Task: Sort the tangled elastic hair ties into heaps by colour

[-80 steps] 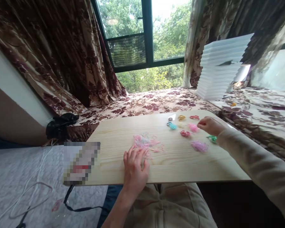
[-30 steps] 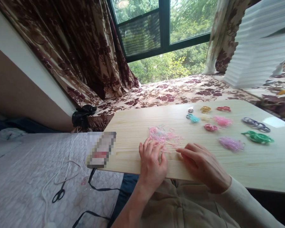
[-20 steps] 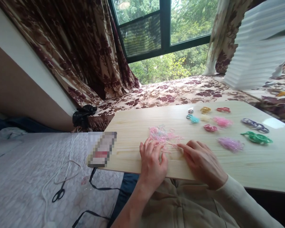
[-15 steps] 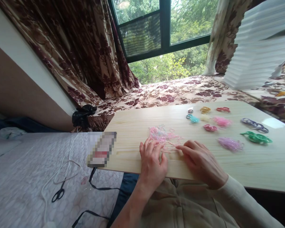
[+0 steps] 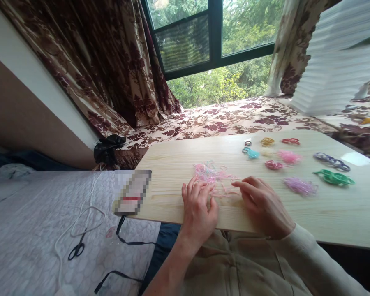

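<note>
Since the earliest frame, the right hand has come from the pink heap to the loose strands at mid-frame; whether it pinches one cannot be told. The left hand, fingers slightly spread, rests at their lower edge. Right of frame centre, a purple heap and green loops lie on the board.

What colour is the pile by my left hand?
The pile is mostly pink; the head view shows it.
</note>
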`<state>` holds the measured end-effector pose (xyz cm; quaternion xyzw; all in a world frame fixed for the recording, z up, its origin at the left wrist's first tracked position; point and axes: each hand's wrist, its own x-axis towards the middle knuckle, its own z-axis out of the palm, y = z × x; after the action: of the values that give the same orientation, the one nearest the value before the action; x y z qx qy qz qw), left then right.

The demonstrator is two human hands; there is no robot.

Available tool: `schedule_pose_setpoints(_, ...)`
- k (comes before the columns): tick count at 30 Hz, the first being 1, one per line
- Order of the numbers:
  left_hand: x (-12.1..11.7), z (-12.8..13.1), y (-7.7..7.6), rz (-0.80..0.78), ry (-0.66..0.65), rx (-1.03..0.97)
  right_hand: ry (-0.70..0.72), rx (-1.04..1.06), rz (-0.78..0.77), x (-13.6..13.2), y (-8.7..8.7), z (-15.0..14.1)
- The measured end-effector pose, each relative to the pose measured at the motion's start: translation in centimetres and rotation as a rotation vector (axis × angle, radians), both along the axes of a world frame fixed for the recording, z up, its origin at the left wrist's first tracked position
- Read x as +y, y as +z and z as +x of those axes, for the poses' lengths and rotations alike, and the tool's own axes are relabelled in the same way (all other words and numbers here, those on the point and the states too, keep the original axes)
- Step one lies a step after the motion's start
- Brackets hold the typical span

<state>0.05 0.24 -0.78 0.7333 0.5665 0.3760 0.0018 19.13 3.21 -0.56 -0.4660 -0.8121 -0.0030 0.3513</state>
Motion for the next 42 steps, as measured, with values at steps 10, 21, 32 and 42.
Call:
schedule_pose_setpoints(10,0.04,-0.02,-0.03,0.002,0.001,-0.001,-0.152,-0.095,0.04,-0.23,-0.03,-0.49)
schedule_pose_setpoints(21,0.01,0.03,0.09,0.002,-0.004,-0.01,-0.338,-0.156,0.112,-0.33,-0.29,-0.05)
schedule_pose_setpoints(32,0.01,-0.02,0.03,-0.01,-0.01,-0.009,-0.113,-0.1,0.048,-0.53,0.28,-0.41)
schedule_pose_setpoints(42,0.02,0.0,0.09,-0.016,-0.009,0.003,-0.096,-0.083,-0.01,-0.17,-0.15,-0.43)
